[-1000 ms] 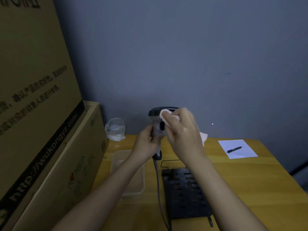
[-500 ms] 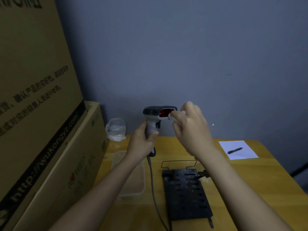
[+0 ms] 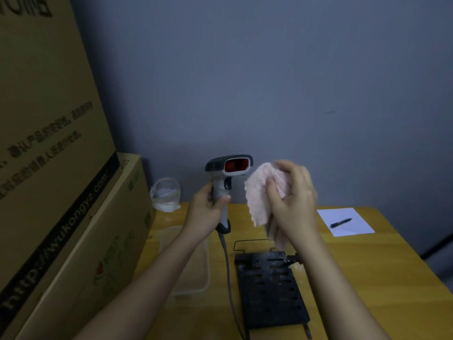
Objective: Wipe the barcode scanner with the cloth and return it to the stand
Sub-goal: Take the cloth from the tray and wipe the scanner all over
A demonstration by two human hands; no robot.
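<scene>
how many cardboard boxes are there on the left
2. A tall cardboard box fills the far left. A lower box sits in front of it, against the table's left edge. More could be hidden behind them.

Cardboard boxes (image 3: 61, 192) wall off left; table (image 3: 367, 278) right open
</scene>
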